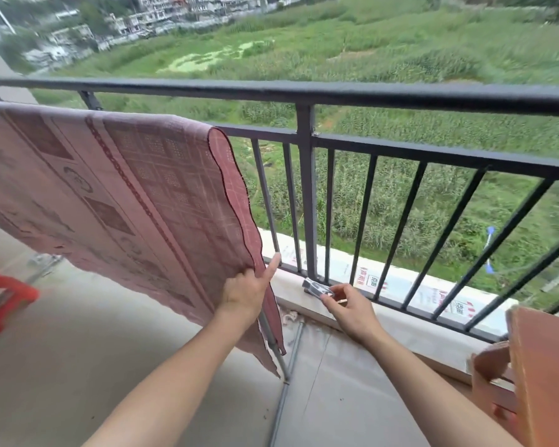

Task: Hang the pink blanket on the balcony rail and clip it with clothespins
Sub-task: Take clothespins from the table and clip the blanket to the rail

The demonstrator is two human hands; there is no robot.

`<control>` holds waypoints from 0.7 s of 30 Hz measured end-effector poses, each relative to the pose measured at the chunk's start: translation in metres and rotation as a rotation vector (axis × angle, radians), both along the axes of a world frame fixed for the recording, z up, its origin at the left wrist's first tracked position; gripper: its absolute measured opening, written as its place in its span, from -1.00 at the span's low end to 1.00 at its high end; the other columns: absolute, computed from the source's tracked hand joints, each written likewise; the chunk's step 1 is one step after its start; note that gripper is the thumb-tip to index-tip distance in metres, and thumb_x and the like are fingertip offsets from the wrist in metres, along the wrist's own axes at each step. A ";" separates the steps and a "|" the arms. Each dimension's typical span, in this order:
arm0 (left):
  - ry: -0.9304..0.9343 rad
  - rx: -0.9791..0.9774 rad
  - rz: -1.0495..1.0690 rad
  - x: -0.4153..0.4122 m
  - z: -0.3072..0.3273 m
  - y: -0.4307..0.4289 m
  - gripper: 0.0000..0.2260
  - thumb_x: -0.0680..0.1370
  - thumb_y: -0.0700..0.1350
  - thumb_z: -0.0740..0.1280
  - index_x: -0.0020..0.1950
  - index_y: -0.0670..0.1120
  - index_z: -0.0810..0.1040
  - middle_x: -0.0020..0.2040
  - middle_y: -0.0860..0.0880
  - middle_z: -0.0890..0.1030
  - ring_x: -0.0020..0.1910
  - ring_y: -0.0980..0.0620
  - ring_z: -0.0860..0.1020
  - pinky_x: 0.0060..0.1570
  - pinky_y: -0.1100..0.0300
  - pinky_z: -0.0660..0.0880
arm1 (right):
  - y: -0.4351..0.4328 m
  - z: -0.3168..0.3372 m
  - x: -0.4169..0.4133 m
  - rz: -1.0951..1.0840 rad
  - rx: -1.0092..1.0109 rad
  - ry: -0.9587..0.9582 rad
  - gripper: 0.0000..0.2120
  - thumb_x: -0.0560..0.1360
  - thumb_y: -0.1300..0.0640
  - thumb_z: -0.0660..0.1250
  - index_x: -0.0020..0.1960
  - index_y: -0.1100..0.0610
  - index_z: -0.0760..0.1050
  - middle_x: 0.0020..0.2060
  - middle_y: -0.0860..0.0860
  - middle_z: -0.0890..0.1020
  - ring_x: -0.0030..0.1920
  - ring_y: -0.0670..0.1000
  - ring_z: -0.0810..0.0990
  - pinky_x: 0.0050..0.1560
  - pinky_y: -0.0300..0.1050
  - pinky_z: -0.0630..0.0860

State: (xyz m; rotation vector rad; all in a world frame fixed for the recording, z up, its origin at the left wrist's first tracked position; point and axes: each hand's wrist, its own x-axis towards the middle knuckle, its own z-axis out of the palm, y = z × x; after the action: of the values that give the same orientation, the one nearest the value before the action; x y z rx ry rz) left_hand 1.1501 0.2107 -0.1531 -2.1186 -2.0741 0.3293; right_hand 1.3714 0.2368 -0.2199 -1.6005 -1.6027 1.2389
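My right hand (349,309) pinches the grey clothespins (317,289) low on the ledge (400,330), their long axis along it. My left hand (246,291) grips the right edge of the pink blanket (136,195), forefinger straight. The blanket's draped top lies up and left of the pins.

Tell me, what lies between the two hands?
Head view: bare ledge, then a small grey object the right hand pinches; the left hand grips the blanket.

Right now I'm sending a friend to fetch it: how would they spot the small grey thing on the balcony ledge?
Right of the pink blanket, find the thick post of the dark railing. At its foot, on the pale ledge, lies a small shiny grey object, pinched by the right hand. It is the only loose item there.
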 end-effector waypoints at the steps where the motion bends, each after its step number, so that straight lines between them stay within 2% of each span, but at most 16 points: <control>1: -0.010 -0.025 0.033 0.009 0.007 0.006 -0.17 0.55 -0.25 0.22 0.57 0.11 -0.30 0.08 -0.12 0.54 -0.04 -0.13 0.58 -0.17 0.07 0.41 | 0.000 -0.003 0.001 -0.003 -0.003 -0.001 -0.87 0.49 -0.10 0.41 -0.07 -0.12 0.48 -0.11 -0.10 0.62 -0.08 -0.03 0.63 0.03 -0.05 0.56; 3: -0.050 0.006 0.119 0.016 0.018 0.013 -0.20 0.57 -0.17 0.21 0.57 0.06 -0.32 0.13 -0.10 0.53 -0.02 -0.12 0.59 -0.13 0.06 0.45 | -0.002 -0.006 0.002 -0.018 -0.009 0.000 -0.87 0.48 -0.11 0.41 -0.09 -0.14 0.47 -0.11 -0.09 0.63 -0.08 0.00 0.65 0.04 0.00 0.57; 4: -0.113 0.103 0.123 0.016 0.020 0.012 -0.24 0.57 -0.11 0.21 0.59 0.04 -0.24 0.13 -0.08 0.53 -0.05 -0.12 0.60 -0.16 0.05 0.46 | -0.002 -0.005 0.002 -0.026 -0.008 -0.001 -0.87 0.47 -0.12 0.41 -0.09 -0.14 0.47 -0.11 -0.10 0.63 -0.08 0.00 0.65 0.04 0.00 0.57; 5: -0.223 0.221 0.121 0.015 0.022 0.008 -0.31 0.56 -0.06 0.23 0.60 0.02 -0.08 0.11 -0.06 0.54 -0.08 -0.12 0.60 -0.21 0.05 0.48 | -0.003 -0.005 0.001 -0.032 -0.006 -0.001 -0.87 0.47 -0.12 0.41 -0.09 -0.13 0.48 -0.11 -0.10 0.63 -0.08 0.01 0.65 0.03 0.00 0.57; 6: -0.373 0.309 0.108 0.014 0.023 0.000 -0.41 0.55 -0.02 0.25 0.55 -0.01 0.14 0.07 -0.06 0.55 -0.11 -0.12 0.60 -0.24 0.05 0.51 | -0.004 -0.004 0.000 -0.035 -0.006 0.001 -0.87 0.48 -0.12 0.41 -0.09 -0.13 0.48 -0.11 -0.10 0.63 -0.08 0.01 0.65 0.02 -0.01 0.57; 7: -0.512 0.408 0.069 0.012 0.021 -0.008 -0.54 0.53 0.00 0.26 0.41 -0.05 0.32 0.03 -0.05 0.56 -0.13 -0.11 0.60 -0.27 0.04 0.55 | -0.004 -0.002 -0.001 -0.037 -0.007 0.006 -0.86 0.47 -0.12 0.41 -0.08 -0.12 0.49 -0.11 -0.10 0.64 -0.08 0.02 0.65 0.02 -0.01 0.57; 8: -0.594 0.520 0.006 0.010 0.018 -0.017 -0.65 0.51 0.00 0.27 0.25 -0.08 0.40 -0.02 -0.06 0.55 -0.13 -0.11 0.58 -0.27 0.01 0.57 | -0.004 0.000 -0.002 -0.039 -0.009 0.009 -0.86 0.47 -0.13 0.41 -0.08 -0.12 0.49 -0.11 -0.10 0.64 -0.08 0.02 0.65 0.01 -0.01 0.57; 9: -0.590 0.584 -0.077 0.007 0.016 -0.023 -0.70 0.48 -0.01 0.31 0.14 -0.10 0.40 -0.03 -0.07 0.51 -0.10 -0.11 0.55 -0.22 -0.03 0.56 | -0.003 0.001 -0.003 -0.039 -0.010 0.015 -0.85 0.47 -0.13 0.41 -0.07 -0.11 0.50 -0.11 -0.11 0.64 -0.08 0.01 0.65 0.01 0.00 0.57; 11: -0.346 0.554 -0.319 -0.008 0.019 -0.026 -0.56 0.40 0.00 0.42 0.19 -0.11 0.38 0.13 -0.13 0.44 0.14 -0.17 0.47 0.05 -0.11 0.51 | -0.002 0.004 -0.005 -0.029 -0.008 0.015 -0.84 0.47 -0.15 0.40 -0.06 -0.11 0.50 -0.10 -0.11 0.63 -0.08 0.00 0.65 0.02 0.02 0.58; 12: -0.161 0.493 -0.464 -0.017 0.025 -0.024 -0.42 0.35 0.05 0.47 0.28 -0.09 0.36 0.27 -0.17 0.39 0.29 -0.21 0.39 0.22 -0.17 0.42 | 0.000 0.005 -0.006 -0.019 -0.005 0.009 -0.83 0.47 -0.15 0.40 -0.04 -0.11 0.50 -0.10 -0.11 0.63 -0.08 0.00 0.65 0.04 0.03 0.58; 14: 0.204 0.349 -0.623 -0.027 0.059 -0.018 -0.15 0.28 0.21 0.50 0.46 -0.05 0.27 0.46 -0.23 0.21 0.47 -0.24 0.18 0.40 -0.24 0.16 | 0.002 0.007 -0.010 -0.006 0.002 0.007 -0.78 0.47 -0.16 0.39 0.01 -0.06 0.51 -0.08 -0.11 0.62 -0.06 0.01 0.65 0.07 0.05 0.57; 16: 0.511 0.190 -0.640 -0.026 0.102 -0.007 -0.03 0.33 0.24 0.46 0.57 -0.03 0.04 0.56 -0.25 -0.01 0.55 -0.25 -0.06 0.44 -0.31 -0.14 | 0.004 0.012 -0.015 -0.002 0.005 0.013 -0.75 0.46 -0.17 0.39 0.01 -0.04 0.51 -0.09 -0.10 0.63 -0.06 0.02 0.65 0.08 0.07 0.57; 18: 0.750 0.042 -0.625 -0.027 0.132 0.010 -0.08 0.47 0.01 0.40 0.58 -0.02 -0.20 0.57 -0.26 -0.16 0.55 -0.26 -0.21 0.36 -0.37 -0.38 | 0.006 0.015 -0.021 -0.003 0.006 0.026 -0.73 0.41 -0.23 0.37 -0.02 -0.07 0.50 -0.10 -0.10 0.65 -0.07 0.01 0.66 0.08 0.08 0.57; 19: 0.855 0.010 -0.603 -0.028 0.145 0.019 -0.13 0.51 -0.12 0.36 0.58 -0.03 -0.21 0.57 -0.27 -0.10 0.55 -0.27 -0.17 0.31 -0.40 -0.42 | 0.006 0.016 -0.024 -0.001 0.011 0.036 -0.70 0.38 -0.26 0.36 -0.04 -0.08 0.50 -0.11 -0.10 0.65 -0.07 0.01 0.65 0.08 0.07 0.57; 20: 0.945 0.014 -0.584 -0.028 0.156 0.029 -0.20 0.52 -0.18 0.34 0.59 -0.04 -0.12 0.55 -0.29 0.07 0.55 -0.29 -0.03 0.28 -0.42 -0.42 | 0.007 0.018 -0.027 0.006 0.016 0.047 -0.68 0.36 -0.27 0.34 -0.05 -0.07 0.51 -0.11 -0.09 0.66 -0.07 0.00 0.65 0.08 0.08 0.56; 21: 1.000 0.028 -0.583 -0.027 0.167 0.035 -0.31 0.52 -0.18 0.34 0.57 -0.05 0.07 0.44 -0.27 0.31 0.49 -0.29 0.18 0.30 -0.44 -0.37 | 0.007 0.021 -0.029 0.008 0.020 0.061 -0.66 0.35 -0.28 0.33 -0.04 -0.06 0.51 -0.11 -0.09 0.67 -0.06 -0.01 0.65 0.09 0.08 0.56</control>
State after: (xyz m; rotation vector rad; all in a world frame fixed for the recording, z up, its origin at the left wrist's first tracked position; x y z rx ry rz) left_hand 1.1235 0.2461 0.0134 -1.8197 -0.8691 0.9857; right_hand 1.3424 0.2437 -0.1994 -1.5309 -1.5797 1.2597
